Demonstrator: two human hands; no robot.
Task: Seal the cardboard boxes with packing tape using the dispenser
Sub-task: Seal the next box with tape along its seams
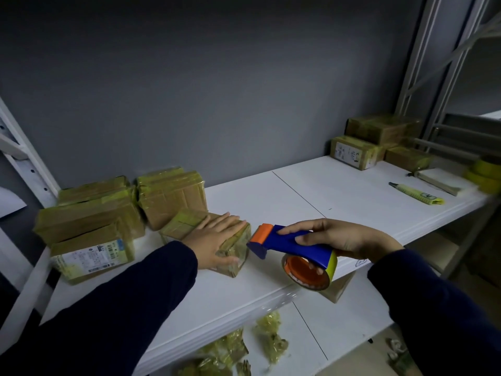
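The small cardboard box (pixel 184 225) is positioned on the white shelf (pixel 298 196), towards its front left. It is held down by the left hand (pixel 217 237), whose fingers are laid straight and flat across the top. The tape dispenser (pixel 292 245) is gripped by the right hand (pixel 341 237), with the fingers curled round the blue handle. The orange cutter end is located just beside the box's right edge; contact cannot be confirmed. Further taped boxes (pixel 92 213) are stacked to the left
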